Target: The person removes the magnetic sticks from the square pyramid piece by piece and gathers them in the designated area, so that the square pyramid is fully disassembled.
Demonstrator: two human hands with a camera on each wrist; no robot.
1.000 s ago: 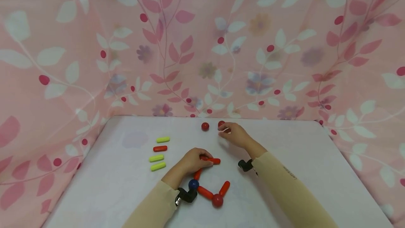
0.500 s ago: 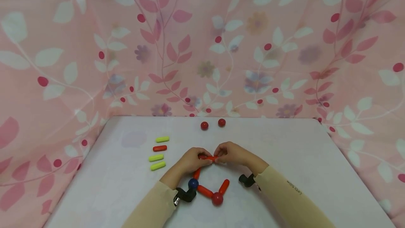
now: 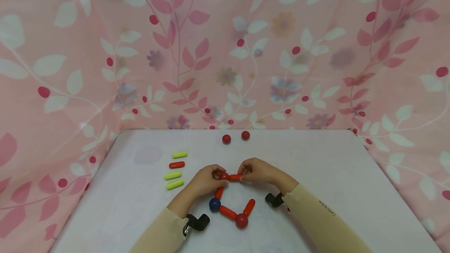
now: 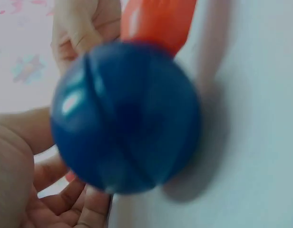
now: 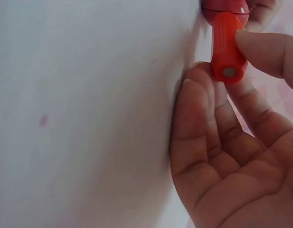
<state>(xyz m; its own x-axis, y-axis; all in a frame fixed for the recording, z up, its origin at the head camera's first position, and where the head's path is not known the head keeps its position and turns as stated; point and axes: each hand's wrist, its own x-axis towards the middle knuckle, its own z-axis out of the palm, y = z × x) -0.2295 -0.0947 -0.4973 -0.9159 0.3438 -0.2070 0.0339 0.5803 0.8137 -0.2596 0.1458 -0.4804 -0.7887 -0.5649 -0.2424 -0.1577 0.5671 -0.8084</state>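
Note:
My left hand [image 3: 205, 180] pinches a red ball [image 3: 224, 176] between thumb and fingers. From that ball a red magnetic rod [image 3: 234, 177] runs to the right, and my right hand [image 3: 259, 171] pinches its free end. The right wrist view shows the metal tip of this red rod [image 5: 229, 71] under my thumb. Another red rod [image 3: 219, 193] links the held ball to a blue ball [image 3: 215, 205], which fills the middle of the left wrist view. From the blue ball, a rod [image 3: 228, 212] leads to a nearer red ball [image 3: 241, 220], with one more rod [image 3: 249, 207] slanting up from it.
Left of my hands lies a column of loose rods: a yellow-green rod [image 3: 179, 155], a red rod [image 3: 177, 164] and two more yellow-green ones. Two red balls [image 3: 226, 139] sit near the back edge of the white table [image 3: 309, 151]. A floral curtain [image 3: 225, 50] hangs behind.
My right hand has come back from beside the far red balls and taken the red rod's free end. My left hand has shifted slightly left, from the rod onto the ball.

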